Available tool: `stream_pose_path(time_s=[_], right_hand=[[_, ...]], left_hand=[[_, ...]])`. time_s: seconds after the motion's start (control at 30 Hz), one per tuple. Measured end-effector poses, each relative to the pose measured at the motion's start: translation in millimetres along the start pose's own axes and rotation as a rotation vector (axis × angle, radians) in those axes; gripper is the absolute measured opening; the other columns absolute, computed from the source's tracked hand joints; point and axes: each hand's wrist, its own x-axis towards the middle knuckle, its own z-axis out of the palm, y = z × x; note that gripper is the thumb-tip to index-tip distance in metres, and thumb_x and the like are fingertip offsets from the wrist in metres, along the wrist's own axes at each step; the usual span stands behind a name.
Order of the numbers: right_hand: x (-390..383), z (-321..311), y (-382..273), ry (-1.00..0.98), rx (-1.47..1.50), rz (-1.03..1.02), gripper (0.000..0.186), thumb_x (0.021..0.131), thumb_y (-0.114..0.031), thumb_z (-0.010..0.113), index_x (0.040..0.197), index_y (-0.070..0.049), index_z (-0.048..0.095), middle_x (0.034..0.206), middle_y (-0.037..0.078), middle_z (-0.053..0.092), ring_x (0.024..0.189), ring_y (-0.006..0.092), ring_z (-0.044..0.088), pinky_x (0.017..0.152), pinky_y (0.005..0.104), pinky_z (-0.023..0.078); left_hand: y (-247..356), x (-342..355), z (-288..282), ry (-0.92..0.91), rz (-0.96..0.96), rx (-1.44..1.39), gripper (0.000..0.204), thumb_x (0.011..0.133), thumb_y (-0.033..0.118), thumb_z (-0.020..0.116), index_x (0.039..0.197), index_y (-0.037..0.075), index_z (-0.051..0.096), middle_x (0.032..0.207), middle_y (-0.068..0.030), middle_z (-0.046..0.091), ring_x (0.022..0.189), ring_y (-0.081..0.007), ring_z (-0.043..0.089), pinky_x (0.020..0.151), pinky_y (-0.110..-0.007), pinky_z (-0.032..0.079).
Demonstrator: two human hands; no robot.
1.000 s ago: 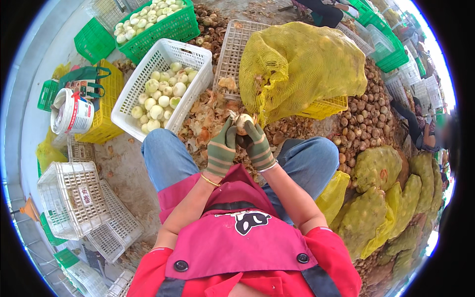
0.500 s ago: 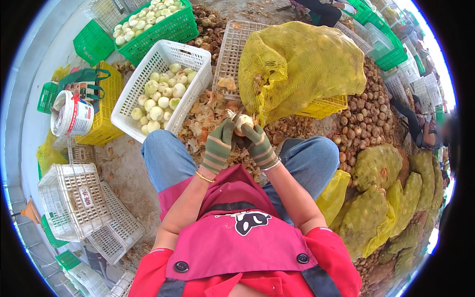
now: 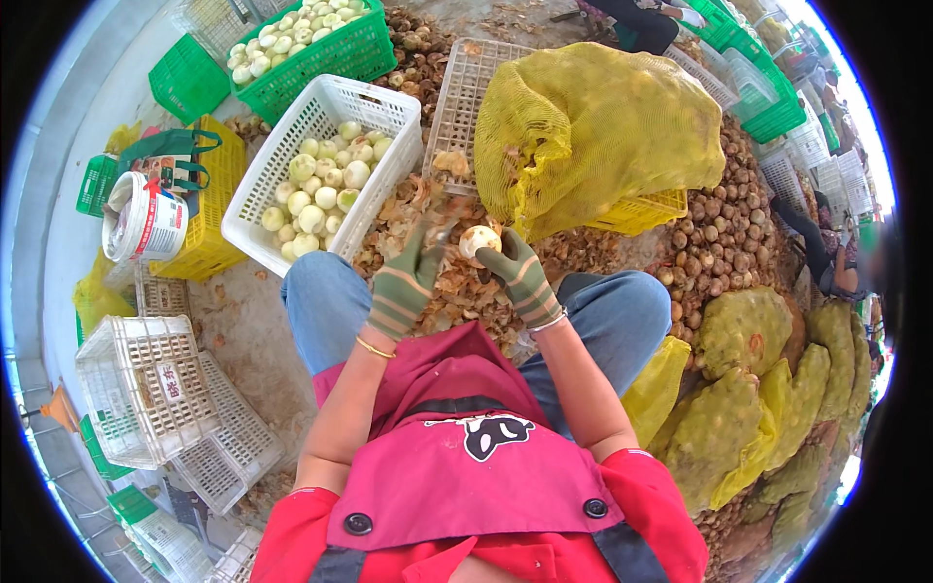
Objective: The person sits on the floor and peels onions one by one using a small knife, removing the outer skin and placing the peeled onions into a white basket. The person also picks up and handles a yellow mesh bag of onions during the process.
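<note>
Head view: one white crate (image 3: 277, 170) has peeled onions (image 3: 311, 218) along its right edge. Our right hand (image 3: 521, 282) clasps one onion (image 3: 479, 239); our left hand's (image 3: 404, 282) grip we cannot tell.

Left hand (image 3: 400, 284) and right hand (image 3: 526, 284): gloved in dull green, banded with tan stripes. Held onion (image 3: 480, 239): cream-white, patched with brown. Apron (image 3: 457, 491): magenta—black-and-white animal print (image 3: 496, 435), black buttons (image 3: 358, 525). Sleeves (image 3: 653, 510): red. Jeans (image 3: 326, 303): blue. Large sack (image 3: 607, 126): yellow mesh. Onion heap (image 3: 714, 238): brown. Nearest crate (image 3: 282, 160): white; crate behind it (image 3: 326, 68): green—its onions (image 3: 292, 37) pale greenish-white.
</note>
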Motion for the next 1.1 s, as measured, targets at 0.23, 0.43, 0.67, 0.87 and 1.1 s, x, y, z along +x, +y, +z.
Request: stream_pose_path(time_s=[0.23, 0.43, 0.67, 0.87, 1.1], right_hand=[[-7, 7, -3, -0.076, 0.002, -0.093, 0.039, 0.085, -0.018, 0.070, 0.117, 0.002, 0.058, 0.098, 0.003, 0.063, 0.079, 0.0088, 0.058, 0.069, 0.0241, 0.050], [-6, 10, -12, -0.033, -0.111, 0.003, 0.034, 0.086, -0.017, 0.069, 0.112, 0.002, 0.060, 0.093, 0.003, 0.063, 0.075, 0.0088, 0.058, 0.065, 0.0236, 0.048], [-6, 6, -13, -0.071, -0.132, 0.010, 0.040, 0.085, -0.018, 0.069, 0.117, 0.004, 0.058, 0.098, 0.004, 0.064, 0.079, 0.0086, 0.059, 0.064, 0.0235, 0.049], [-1, -3, -7, -0.075, -0.110, 0.051, 0.051, 0.085, -0.021, 0.071, 0.127, 0.005, 0.055, 0.104, 0.005, 0.065, 0.083, 0.0090, 0.061, 0.068, 0.0221, 0.051], [-4, 6, -13, -0.153, -0.246, -0.040, 0.044, 0.081, -0.017, 0.077, 0.116, 0.004, 0.058, 0.098, 0.005, 0.065, 0.081, 0.0077, 0.060, 0.066, 0.0238, 0.052]], left_hand=[[-2, 11, -10, -0.165, -0.254, -0.309, 0.041, 0.102, 0.033, 0.048, 0.134, 0.010, 0.058, 0.059, -0.0075, 0.053, 0.049, -0.0160, 0.053, 0.047, -0.035, 0.041], [24, -5, -11, -0.144, 0.110, 0.018, 0.045, 0.103, 0.035, 0.048, 0.139, 0.009, 0.054, 0.060, -0.0049, 0.053, 0.051, -0.0123, 0.052, 0.052, -0.031, 0.045], [-1, 1, 11, -0.063, -0.143, -0.298, 0.036, 0.101, 0.032, 0.050, 0.125, 0.011, 0.066, 0.069, -0.0172, 0.063, 0.058, -0.0256, 0.062, 0.055, -0.035, 0.047], [2, 8, -21, -0.108, -0.044, 0.001, 0.038, 0.101, 0.029, 0.049, 0.133, 0.013, 0.060, 0.062, -0.0139, 0.056, 0.055, -0.0203, 0.057, 0.054, -0.035, 0.045], [12, 13, -17, -0.157, 0.090, 0.090, 0.033, 0.101, 0.027, 0.049, 0.130, 0.016, 0.062, 0.065, -0.0150, 0.060, 0.054, -0.0305, 0.057, 0.052, -0.037, 0.045]])
